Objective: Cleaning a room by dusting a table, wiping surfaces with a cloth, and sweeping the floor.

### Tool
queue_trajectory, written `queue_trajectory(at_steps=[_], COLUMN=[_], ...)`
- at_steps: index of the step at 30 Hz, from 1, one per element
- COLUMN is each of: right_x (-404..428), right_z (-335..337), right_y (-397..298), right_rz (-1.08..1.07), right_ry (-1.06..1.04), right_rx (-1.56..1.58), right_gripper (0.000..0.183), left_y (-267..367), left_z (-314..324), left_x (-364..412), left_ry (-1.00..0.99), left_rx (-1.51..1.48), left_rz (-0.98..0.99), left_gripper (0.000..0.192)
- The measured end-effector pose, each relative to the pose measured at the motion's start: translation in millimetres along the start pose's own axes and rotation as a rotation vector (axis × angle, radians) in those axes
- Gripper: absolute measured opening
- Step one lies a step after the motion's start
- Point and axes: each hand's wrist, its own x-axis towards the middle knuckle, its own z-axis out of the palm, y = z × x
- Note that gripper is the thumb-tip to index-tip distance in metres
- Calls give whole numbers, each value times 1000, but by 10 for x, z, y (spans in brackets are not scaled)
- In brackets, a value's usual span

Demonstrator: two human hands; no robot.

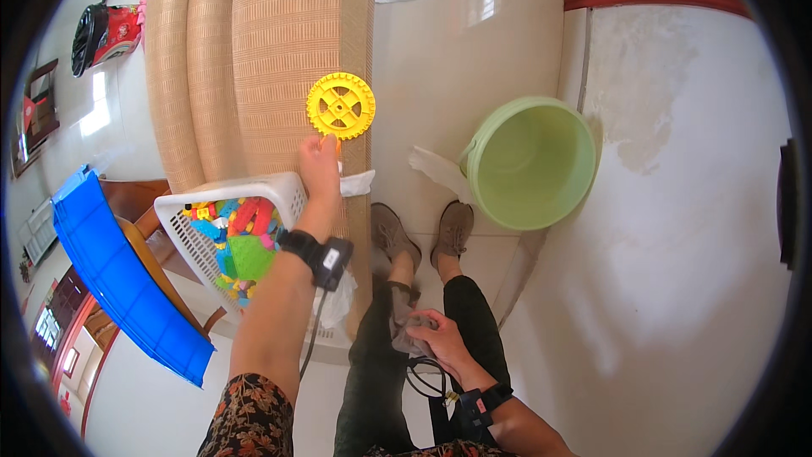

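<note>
My left hand is stretched over the woven mat, its fingertips pinching a small orange part at the lower edge of a yellow toothed plastic wheel. Whether that part belongs to the wheel cannot be told. In front of my dark trousers, my right hand grips a crumpled grey cloth. Beside my left forearm is a white plastic basket with slotted walls. Several coloured toy building blocks fill it, along with a green plate.
The woven mat covers a long raised surface with a white cloth at its edge. A pale green bucket stands on the tiled floor near the wall, beside white paper. A blue plastic slide is at the left.
</note>
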Motion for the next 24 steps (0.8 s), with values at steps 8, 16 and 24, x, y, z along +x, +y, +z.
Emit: queue_trajectory(at_steps=[8,16,24], right_x=[38,17,-74], right_z=[155,138,-31], right_y=[69,40,40], right_rz=[-19,-43,-46], right_ry=[-19,3,32], right_rx=[54,-10,18], right_gripper=[29,29,27], left_y=[154,523,1053], left_z=[184,-151,-1670], left_x=[428,-73,-1391], left_ry=[49,-74,-14], left_rx=[-175,-324,-431], left_rz=[-134,-59,-181], left_gripper=[31,13,10])
